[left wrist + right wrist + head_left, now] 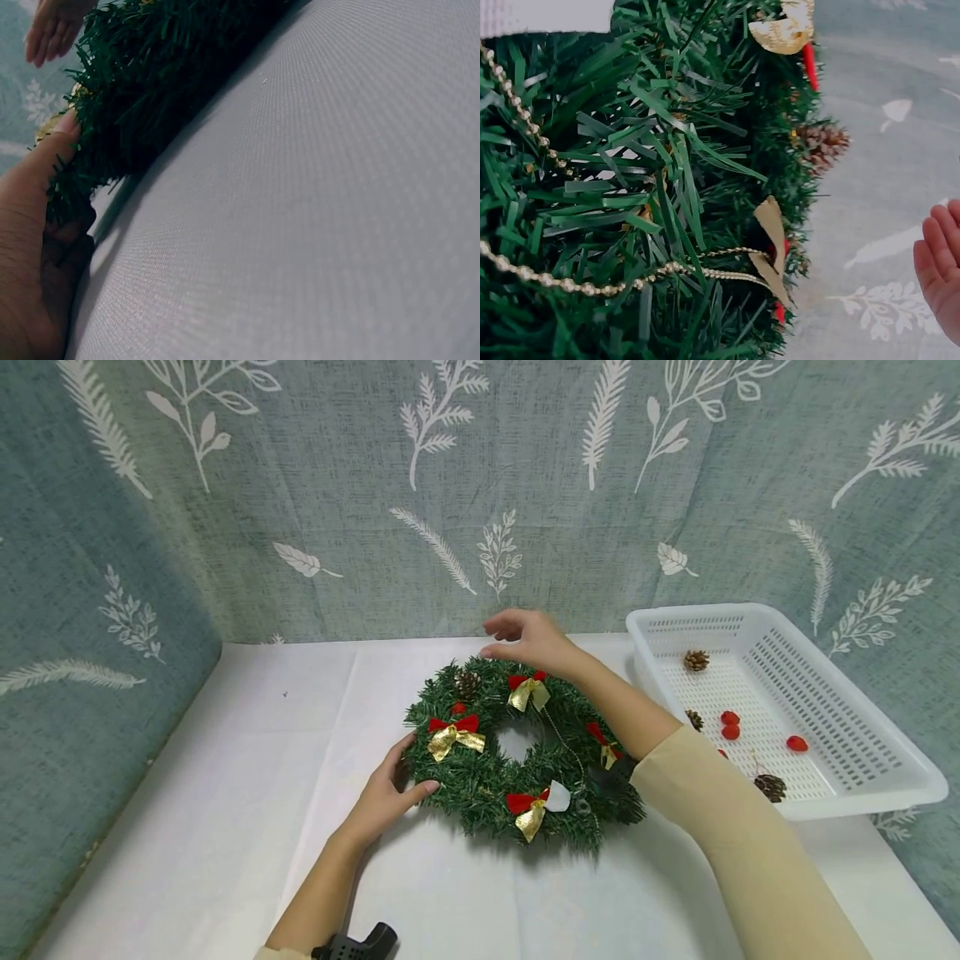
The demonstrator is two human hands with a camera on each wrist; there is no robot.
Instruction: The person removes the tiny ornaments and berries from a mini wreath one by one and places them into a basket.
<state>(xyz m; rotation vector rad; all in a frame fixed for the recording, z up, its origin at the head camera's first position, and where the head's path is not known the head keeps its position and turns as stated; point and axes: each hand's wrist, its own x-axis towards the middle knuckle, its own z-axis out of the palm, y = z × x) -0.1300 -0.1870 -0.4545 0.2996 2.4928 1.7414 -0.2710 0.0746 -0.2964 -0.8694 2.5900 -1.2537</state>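
A green wreath [465,785] lies on the white cloth, trimmed with red-and-gold bows [456,737]. A pine cone [467,683] and a red berry [458,709] sit in its far left part. My left hand [382,797] grips the wreath's left edge; in the left wrist view the thumb [64,135] lies on top and the fingers curl beneath. Over the far rim hovers my right hand [531,639], fingers loosely bent and holding nothing. A gold bead string [577,285] runs across the greenery in the right wrist view.
At the right stands a white plastic basket [862,727] with pine cones [696,660] and several red berries [797,743] in it. A leaf-patterned grey-green curtain [337,502] hangs behind and at the left. The white tablecloth [225,810] stretches left of the wreath.
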